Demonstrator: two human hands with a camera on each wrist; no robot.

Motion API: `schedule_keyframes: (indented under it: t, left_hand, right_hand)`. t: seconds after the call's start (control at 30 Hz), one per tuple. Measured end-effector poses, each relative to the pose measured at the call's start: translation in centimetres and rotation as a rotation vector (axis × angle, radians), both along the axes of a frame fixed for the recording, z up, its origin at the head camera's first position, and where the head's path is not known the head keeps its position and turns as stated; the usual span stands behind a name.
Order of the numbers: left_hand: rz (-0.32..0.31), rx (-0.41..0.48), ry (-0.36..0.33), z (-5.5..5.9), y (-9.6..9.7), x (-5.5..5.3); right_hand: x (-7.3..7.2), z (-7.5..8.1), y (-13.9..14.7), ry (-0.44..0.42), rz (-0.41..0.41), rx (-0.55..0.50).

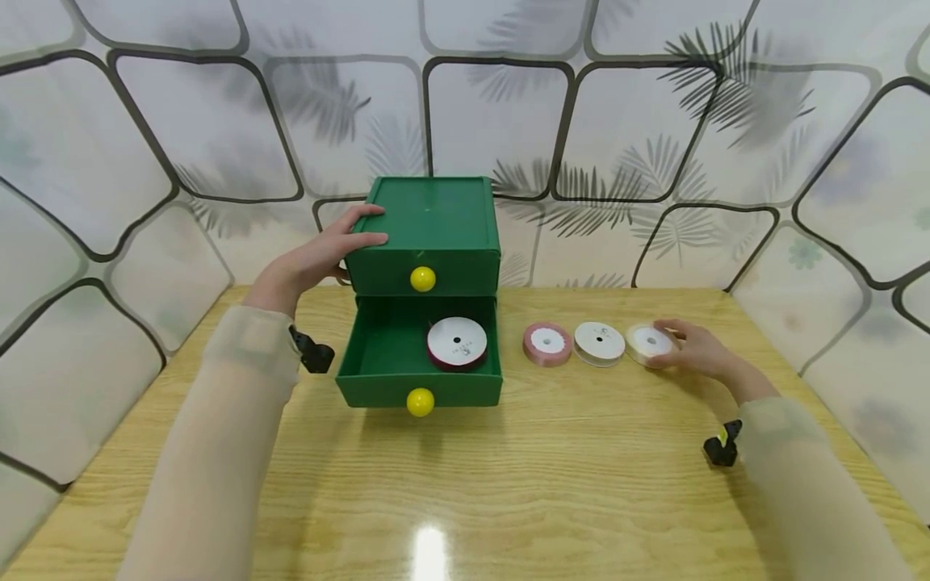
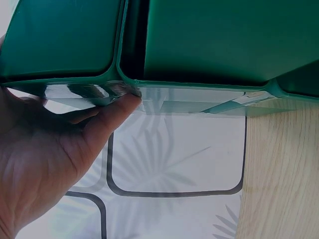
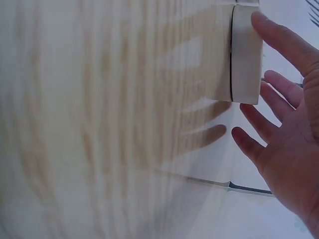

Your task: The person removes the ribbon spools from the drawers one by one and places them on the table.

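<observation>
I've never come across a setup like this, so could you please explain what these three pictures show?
There is no machine: a person works with a bare left hand and right hand. The wide picture is from a head camera; the two closer ones are from a camera on each wrist.

On the table stands a green cabinet, its lower drawer open with a dark red spool inside. Right of it lie a pink spool, white spool and cream spool.

The left hand rests on the cabinet; the right thumb touches the cream spool, but whether it is gripped is unclear.
</observation>
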State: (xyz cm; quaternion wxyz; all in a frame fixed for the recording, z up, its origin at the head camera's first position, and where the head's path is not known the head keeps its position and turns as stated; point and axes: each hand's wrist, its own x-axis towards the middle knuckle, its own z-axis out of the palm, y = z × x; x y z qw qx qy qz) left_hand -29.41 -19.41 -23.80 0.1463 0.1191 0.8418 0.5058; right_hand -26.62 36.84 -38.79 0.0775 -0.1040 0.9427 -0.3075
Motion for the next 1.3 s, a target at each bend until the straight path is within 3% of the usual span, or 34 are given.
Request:
schedule_keyframes:
  t: [0.47, 0.87, 1.3]
  left_hand:
    - [0.0, 0.002, -0.004, 0.1, 0.2, 0.1]
    - [-0.002, 0.007, -0.009, 0.2, 0.2, 0.3]
    - [0.0, 0.006, -0.008, 0.2, 0.2, 0.3]
  right_hand:
    - [1.7, 2.0, -1.0, 0.1, 0.013, -0.056]
    - [3.0, 4.7, -4.8, 0.189, 0.113, -0.128]
    - [4.6, 7.5, -10.7, 0.266, 0.289, -0.199]
